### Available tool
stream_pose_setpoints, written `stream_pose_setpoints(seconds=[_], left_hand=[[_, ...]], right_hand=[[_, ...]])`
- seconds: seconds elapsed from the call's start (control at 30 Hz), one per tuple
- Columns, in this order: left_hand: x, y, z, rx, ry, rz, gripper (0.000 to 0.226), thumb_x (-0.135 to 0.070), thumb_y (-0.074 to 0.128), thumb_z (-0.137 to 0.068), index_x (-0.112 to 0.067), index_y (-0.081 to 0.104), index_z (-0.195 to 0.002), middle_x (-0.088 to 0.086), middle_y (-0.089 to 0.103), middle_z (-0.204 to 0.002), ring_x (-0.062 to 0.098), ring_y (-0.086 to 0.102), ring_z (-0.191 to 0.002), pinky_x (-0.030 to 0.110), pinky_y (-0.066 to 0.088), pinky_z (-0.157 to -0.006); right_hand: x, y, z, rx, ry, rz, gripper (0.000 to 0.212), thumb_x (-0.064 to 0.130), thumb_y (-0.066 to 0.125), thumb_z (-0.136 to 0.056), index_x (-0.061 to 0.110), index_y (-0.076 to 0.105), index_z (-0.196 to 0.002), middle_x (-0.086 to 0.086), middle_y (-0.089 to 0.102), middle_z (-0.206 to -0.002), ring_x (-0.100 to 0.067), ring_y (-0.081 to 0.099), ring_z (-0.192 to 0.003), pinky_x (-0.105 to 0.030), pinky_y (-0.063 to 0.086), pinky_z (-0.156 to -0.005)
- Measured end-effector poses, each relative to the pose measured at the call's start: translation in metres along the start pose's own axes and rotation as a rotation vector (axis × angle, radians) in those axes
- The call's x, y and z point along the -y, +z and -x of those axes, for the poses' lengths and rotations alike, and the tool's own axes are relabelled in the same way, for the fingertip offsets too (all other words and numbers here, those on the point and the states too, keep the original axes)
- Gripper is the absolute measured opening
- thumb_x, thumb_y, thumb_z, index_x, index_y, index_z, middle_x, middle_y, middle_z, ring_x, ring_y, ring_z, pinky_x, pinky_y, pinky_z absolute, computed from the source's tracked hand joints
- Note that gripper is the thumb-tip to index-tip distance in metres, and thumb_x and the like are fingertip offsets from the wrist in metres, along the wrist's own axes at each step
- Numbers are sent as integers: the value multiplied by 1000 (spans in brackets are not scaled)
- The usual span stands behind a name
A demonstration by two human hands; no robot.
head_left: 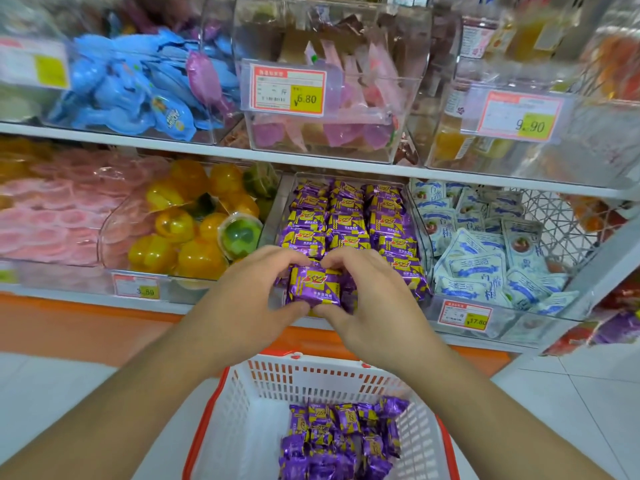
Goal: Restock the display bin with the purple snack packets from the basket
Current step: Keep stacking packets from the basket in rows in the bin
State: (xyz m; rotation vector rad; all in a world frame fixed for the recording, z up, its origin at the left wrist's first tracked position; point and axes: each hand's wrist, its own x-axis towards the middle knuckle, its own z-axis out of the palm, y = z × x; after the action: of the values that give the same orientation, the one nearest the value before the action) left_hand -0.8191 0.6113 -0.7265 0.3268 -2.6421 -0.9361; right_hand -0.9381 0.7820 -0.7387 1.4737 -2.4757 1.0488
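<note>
Farthest left on the lower shelf (pixel 86 299) sits a bin of pink jelly cups (pixel 52 220), and just beside it a clear bin of yellow and green jelly cups (pixel 194 230). Next comes the person's left hand (pixel 249 303), fingers curled round the left edge of a purple snack packet (pixel 314 285), thumb under its lower edge. The packet is held at the front lip of the display bin (pixel 277 206), which is already lined with rows of the same purple packets. The right hand (pixel 370 299) grips the packet's right side in the same way, fingertips meeting the left hand's above it. Below the arms, a white basket (pixel 270 386) with an orange rim holds more purple packets (pixel 341 441) heaped at its bottom. Further right is a bin of pale blue-and-white sachets (pixel 491 265).
</note>
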Motion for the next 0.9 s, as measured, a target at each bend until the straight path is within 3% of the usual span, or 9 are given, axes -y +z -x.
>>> stream_pose_setpoints(seconds=[0.1, 0.2, 0.3, 0.43, 0.57, 0.67, 0.8, 0.9], left_hand=[[7, 0, -9, -65, 37, -123, 55, -35, 85, -81, -36, 60, -131, -23, 58, -120, -2, 55, -108, 11, 42, -87], [18, 3, -21, -116, 18, -251, 56, -36, 81, -86, -34, 56, -136, -17, 56, -132, 7, 49, -120, 24, 42, -96], [28, 10, -33, -158, -32, -348, 57, -35, 78, -88, -29, 56, -140, -10, 52, -140, 16, 41, -130, 36, 39, -107], [31, 23, -36, -192, -39, -466, 57, -35, 78, -88, -27, 59, -142, -4, 47, -147, 23, 31, -131, 46, 37, -105], [21, 29, -29, -237, 53, -568, 65, -16, 84, -78, -22, 60, -138, 2, 50, -142, 27, 40, -127, 47, 44, -97], [17, 42, -19, -139, 150, -631, 75, -3, 83, -68, -20, 60, -137, 1, 53, -138, 26, 47, -128, 42, 46, -97], [12, 57, -6, -70, 128, -642, 74, -18, 71, -84, -13, 43, -153, 5, 46, -150, 25, 40, -141, 42, 42, -114], [9, 57, -5, -74, 109, -615, 70, -28, 62, -91, -13, 40, -155, 5, 44, -154, 24, 38, -144, 43, 39, -117]], right_hand=[[-1, 5, -8, -9, 8, 8, 57, 29, 85, -82, 26, 56, -131, 17, 54, -124, -9, 46, -124, -23, 39, -100], [-7, 1, -8, -27, 71, 97, 60, 25, 78, -85, 22, 51, -139, 8, 52, -136, -14, 40, -133, -22, 33, -108], [-16, -3, -1, -53, 137, 206, 63, 19, 70, -83, 15, 51, -142, 1, 52, -138, -22, 42, -132, -33, 38, -113], [-23, 1, 10, 79, 140, 308, 67, 25, 64, -79, 16, 51, -144, 0, 50, -145, -24, 44, -137, -41, 39, -115], [-21, 7, 13, 138, 119, 420, 71, 28, 63, -80, 14, 48, -148, -3, 47, -151, -26, 38, -144, -41, 30, -121], [-19, 9, 13, 144, 113, 451, 71, 29, 63, -80, 14, 46, -147, -4, 46, -151, -27, 37, -144, -42, 30, -121], [-20, 8, 16, 167, 88, 474, 80, 32, 62, -82, 18, 34, -155, -2, 38, -156, -26, 30, -150, -44, 24, -125], [-22, 7, 17, 215, 75, 479, 88, 34, 63, -84, 21, 23, -161, -2, 26, -164, -26, 18, -156, -44, 19, -127]])
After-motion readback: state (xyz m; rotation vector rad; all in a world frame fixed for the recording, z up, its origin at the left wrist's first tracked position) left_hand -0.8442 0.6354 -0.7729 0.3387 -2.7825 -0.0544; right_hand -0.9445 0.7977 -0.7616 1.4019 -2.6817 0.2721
